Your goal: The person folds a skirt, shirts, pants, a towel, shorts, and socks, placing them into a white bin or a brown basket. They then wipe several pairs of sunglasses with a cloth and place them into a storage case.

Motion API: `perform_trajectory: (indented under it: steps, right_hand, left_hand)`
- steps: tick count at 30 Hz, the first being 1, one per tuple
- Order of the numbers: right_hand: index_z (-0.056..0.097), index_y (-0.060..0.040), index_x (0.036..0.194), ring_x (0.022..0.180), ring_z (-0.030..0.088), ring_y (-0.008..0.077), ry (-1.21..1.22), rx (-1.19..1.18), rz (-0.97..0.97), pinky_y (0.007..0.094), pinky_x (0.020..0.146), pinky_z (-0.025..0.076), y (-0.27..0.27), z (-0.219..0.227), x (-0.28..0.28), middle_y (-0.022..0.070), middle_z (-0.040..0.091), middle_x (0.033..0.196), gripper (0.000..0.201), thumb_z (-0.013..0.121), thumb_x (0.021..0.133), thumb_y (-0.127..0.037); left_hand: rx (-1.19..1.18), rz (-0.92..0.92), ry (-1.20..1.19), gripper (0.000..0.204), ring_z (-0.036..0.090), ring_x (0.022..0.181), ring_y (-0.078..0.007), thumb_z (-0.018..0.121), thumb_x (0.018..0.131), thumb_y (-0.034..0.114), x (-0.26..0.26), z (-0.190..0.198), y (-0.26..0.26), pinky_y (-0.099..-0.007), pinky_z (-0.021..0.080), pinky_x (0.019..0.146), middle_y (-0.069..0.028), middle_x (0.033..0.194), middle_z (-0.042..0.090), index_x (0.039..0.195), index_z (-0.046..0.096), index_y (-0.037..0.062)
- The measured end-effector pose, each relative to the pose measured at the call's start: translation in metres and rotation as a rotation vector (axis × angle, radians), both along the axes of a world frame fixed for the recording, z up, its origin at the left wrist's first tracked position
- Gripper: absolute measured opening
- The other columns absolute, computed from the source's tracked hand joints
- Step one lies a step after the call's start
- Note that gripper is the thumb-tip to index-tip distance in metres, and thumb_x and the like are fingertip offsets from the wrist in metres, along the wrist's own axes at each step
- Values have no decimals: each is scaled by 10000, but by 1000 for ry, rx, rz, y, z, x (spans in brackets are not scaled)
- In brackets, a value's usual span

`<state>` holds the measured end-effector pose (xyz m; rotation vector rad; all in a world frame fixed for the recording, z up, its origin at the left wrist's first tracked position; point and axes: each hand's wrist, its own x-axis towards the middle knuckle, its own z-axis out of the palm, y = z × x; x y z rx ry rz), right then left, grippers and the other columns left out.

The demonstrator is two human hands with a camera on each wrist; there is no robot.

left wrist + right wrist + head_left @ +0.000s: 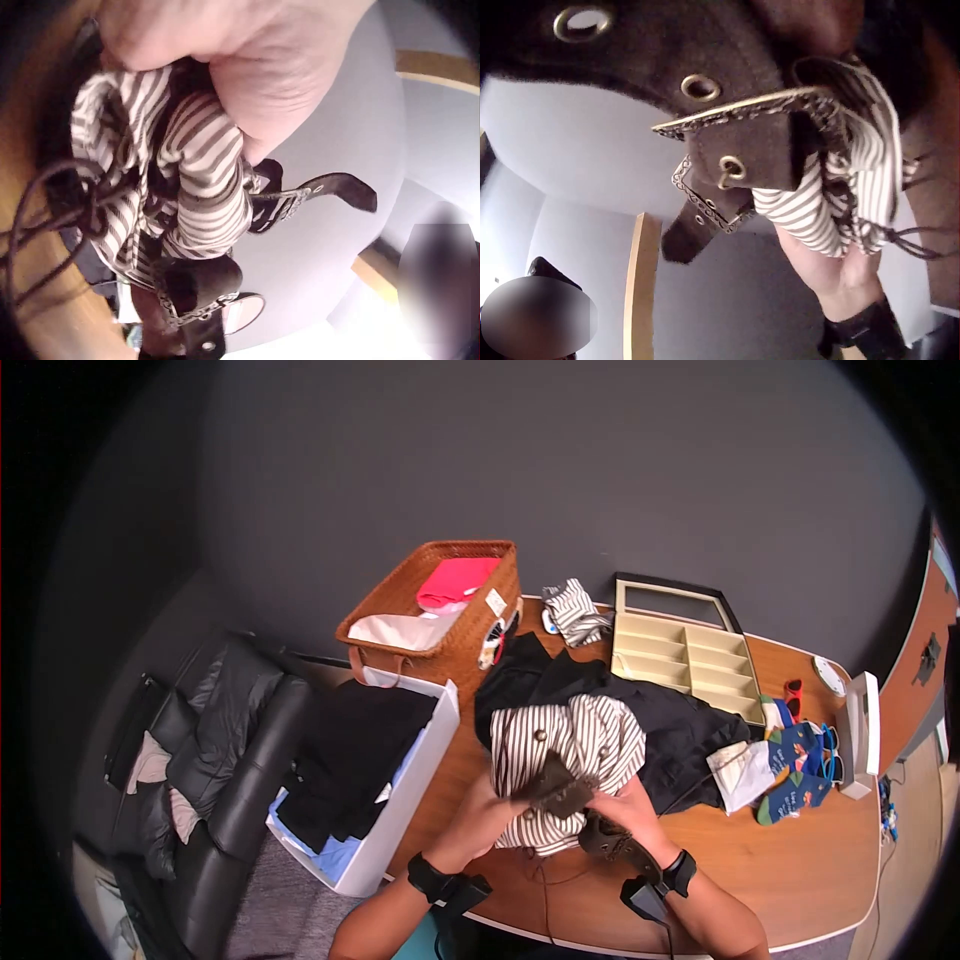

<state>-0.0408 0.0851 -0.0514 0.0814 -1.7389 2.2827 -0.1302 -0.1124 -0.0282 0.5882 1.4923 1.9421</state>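
Left wrist view: striped garment [213,157], clamped in left grip [475,820] and right grip [630,813], its dark strap [346,190] stretching lengthwise rightward.

Cannot see all of the left hand [281,64], cut off by the left wrist view's top edge, nor clearly make out the blurred dark strap [558,788] in the head view, nor read the tiny tag [496,602] on the wicker basket [446,662].

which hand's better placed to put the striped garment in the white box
Probably the left grip: it holds the striped garment and is nearer the white box; the right grip is farther.
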Motion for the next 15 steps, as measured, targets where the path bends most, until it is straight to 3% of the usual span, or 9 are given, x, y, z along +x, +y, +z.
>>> perform_trajectory:
  steps: [1, 2, 3, 5, 7, 11, 13, 15]
  right_hand:
    - [397, 8, 1375, 1121, 514, 128, -38, 2, -6, 277, 955, 415, 0, 2, -5, 49, 549, 1263, 590, 677, 861, -60]
    - [350, -4, 1406, 1158, 492, 128, -75, -140, 22, 271, 964, 403, -6, 14, -10, 47, 522, 1291, 557, 604, 915, -75]
    - [311, -35, 1442, 1166, 508, 165, -54, -210, 25, 313, 949, 448, -11, 32, -9, 58, 511, 1294, 504, 494, 977, -95]
    - [245, -101, 1483, 1155, 541, 216, -86, -482, 125, 365, 904, 512, -15, 46, -5, 99, 503, 1304, 507, 430, 1011, -117]
    - [182, -163, 1501, 1117, 581, 245, -173, -369, 159, 386, 856, 554, -16, 28, -8, 171, 475, 1337, 527, 414, 1028, -160]
    - [226, -112, 1464, 1097, 589, 241, -323, -399, 278, 385, 855, 554, -25, -17, -10, 168, 505, 1282, 478, 422, 1032, -173]
    - [228, -110, 1461, 1097, 588, 240, -370, -466, 353, 378, 842, 554, -24, -33, -11, 162, 509, 1269, 476, 424, 1032, -173]
    - [238, -87, 1461, 974, 631, 206, -522, -320, 359, 314, 785, 541, -25, -32, -12, 134, 555, 1217, 526, 483, 1009, -197]
  left_hand:
    - [88, 77, 1, 369, 602, 1011, -135, 602, 867, 19, -7, 6, 1, -281, 486, 871, -50, 1139, 622, 1229, 550, -25]
    - [111, 152, 9, 349, 611, 1001, -143, 612, 847, 10, -10, 29, 4, -277, 482, 876, -58, 1108, 636, 1192, 567, -23]
    - [111, 184, 80, 305, 634, 947, -150, 610, 848, 19, -23, 46, 5, -274, 500, 833, -70, 1080, 647, 1150, 579, -16]
    - [32, 234, 97, 246, 655, 883, -160, 591, 852, 7, -59, 71, -4, -288, 532, 792, -76, 1045, 656, 1098, 589, -10]
    - [261, 266, 47, 245, 653, 978, -235, 528, 926, 79, -97, 100, -6, -373, 529, 893, -120, 1100, 653, 1148, 573, -14]
    - [463, 350, 0, 314, 651, 997, -246, 451, 994, 219, -194, 136, -2, -391, 529, 909, -124, 1134, 658, 1159, 580, -16]
    - [563, 358, 47, 299, 646, 1009, -248, 452, 997, 203, -237, 142, 0, -394, 529, 909, -128, 1144, 653, 1161, 580, -12]
    - [591, 436, 17, 303, 645, 1003, -244, 491, 988, 223, -262, 142, 4, -424, 554, 830, -115, 1130, 647, 1172, 558, -8]
